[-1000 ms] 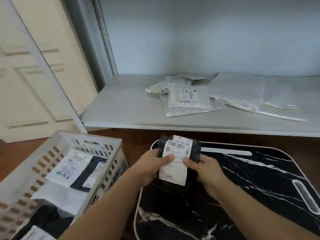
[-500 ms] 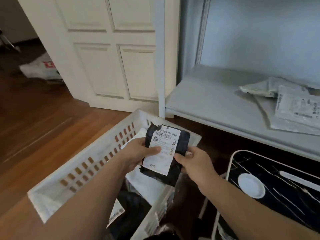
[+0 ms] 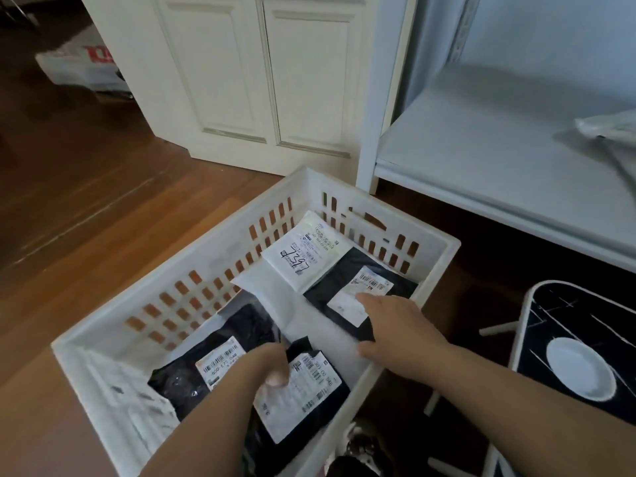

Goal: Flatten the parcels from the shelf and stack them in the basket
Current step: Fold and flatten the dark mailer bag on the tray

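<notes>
Head view: looking down into white basket (image 3: pixel 444 249) on wooden floor.
Left hand (image 3: pixel 272 364): fingers curling onto black parcel (image 3: pixel 309 390), pressing it down at basket's near end.
Right hand (image 3: pixel 395 328): fingers extended and relaxed, resting over second black parcel (image 3: pixel 358 287).
Shelf (image 3: pixel 481 160): carrying more parcels, right of basket.

White flat parcel (image 3: pixel 303 254) beyond both hands: handwritten "7397" on its label.
Black plastic parcel (image 3: pixel 192 370) left of the left hand (image 3: pixel 272 368): label reads "800-E72-048".
Black parcel (image 3: pixel 309 397) under the left hand: label reads "303 00 040".
</notes>
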Demonstrator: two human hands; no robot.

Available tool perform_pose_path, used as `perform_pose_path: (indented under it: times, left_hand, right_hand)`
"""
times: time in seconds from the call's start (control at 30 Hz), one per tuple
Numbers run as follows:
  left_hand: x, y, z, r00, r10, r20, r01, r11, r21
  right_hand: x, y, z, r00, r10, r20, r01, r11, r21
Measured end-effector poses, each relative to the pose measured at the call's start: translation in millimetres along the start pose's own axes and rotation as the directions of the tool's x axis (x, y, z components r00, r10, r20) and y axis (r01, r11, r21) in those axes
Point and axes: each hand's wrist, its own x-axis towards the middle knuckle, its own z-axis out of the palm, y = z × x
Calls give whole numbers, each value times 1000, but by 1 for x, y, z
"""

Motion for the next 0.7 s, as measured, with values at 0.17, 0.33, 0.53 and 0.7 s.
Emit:
perform_pose_path:
  times: [0.17,0.33,0.53,0.7]
  left_hand:
    - [1,0,18,989,-77,130,60,989,133]
    - [-5,9,16,971,-31,-237,41,998,41]
    - [-16,31,25,981,163,101,-150,981,-127]
    - [-29,32,9,982,144,119,-116,970,-214]
  right_hand:
    - [4,-10,12,999,-12,34,12,1000,-12]
    - [-1,-7,9,999,-45,-13,46,995,84]
    - [-10,2,6,996,-53,-74,67,977,201]
    - [-28,21,-4,982,29,-185,12,976,217]
